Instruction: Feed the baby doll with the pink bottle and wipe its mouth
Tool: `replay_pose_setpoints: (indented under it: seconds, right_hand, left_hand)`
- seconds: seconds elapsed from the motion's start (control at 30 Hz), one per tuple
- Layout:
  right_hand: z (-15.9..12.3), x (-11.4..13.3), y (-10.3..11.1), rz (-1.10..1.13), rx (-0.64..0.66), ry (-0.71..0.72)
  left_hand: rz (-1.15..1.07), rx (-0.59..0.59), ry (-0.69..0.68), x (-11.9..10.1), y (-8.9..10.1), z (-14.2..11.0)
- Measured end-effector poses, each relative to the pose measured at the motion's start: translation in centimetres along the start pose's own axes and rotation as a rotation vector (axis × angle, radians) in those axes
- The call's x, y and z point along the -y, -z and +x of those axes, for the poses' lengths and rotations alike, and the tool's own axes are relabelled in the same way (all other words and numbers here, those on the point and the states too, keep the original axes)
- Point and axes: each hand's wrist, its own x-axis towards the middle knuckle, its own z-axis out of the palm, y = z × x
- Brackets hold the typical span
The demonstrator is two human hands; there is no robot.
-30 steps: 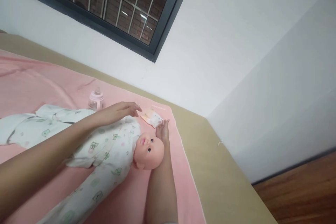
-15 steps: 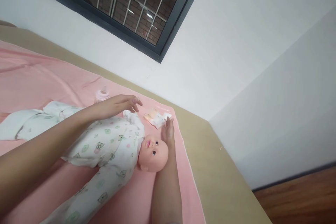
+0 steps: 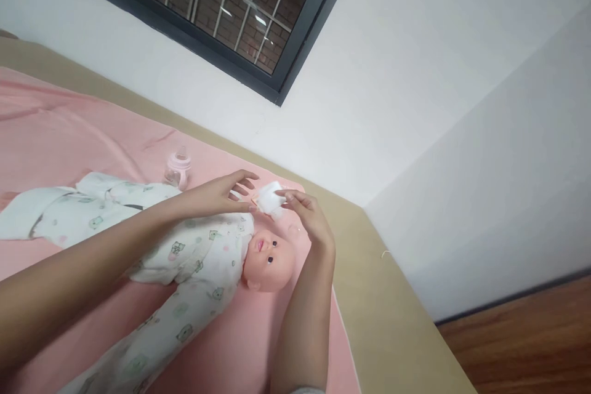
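Note:
A baby doll [image 3: 265, 253] in a white printed sleepsuit [image 3: 184, 258] lies on a pink blanket [image 3: 60, 135]. My right hand [image 3: 309, 217] is lifted above the doll's head and pinches a small white folded packet [image 3: 269, 198] between its fingertips. My left hand [image 3: 221, 192] hovers over the doll's chest with its fingers spread, their tips just beside the packet and holding nothing.
A pink baby bottle [image 3: 177, 167] stands on the blanket behind the doll. The blanket covers a tan mattress [image 3: 388, 308] set against white walls, under a barred window [image 3: 221, 0]. A wooden floor [image 3: 521, 345] shows at the lower right.
My right hand has picked the white packet up off the blanket and raised it above the doll's head. My left hand has moved slightly towards it.

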Motion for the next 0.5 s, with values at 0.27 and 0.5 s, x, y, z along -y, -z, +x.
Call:
replay_pose_setpoints:
  seconds: [0.27,0.5]
  right_hand:
    - [-0.5,3.3,-3.2,-0.035,0.35,0.106]
    - [1.1,-1.6,-0.5,0.279,0.075,0.022]
  left_hand:
    - [0.09,0.034,-0.023,-0.5,-0.3,0.0]
    - [0.172,0.11,-0.003,-0.4,-0.3,-0.2]
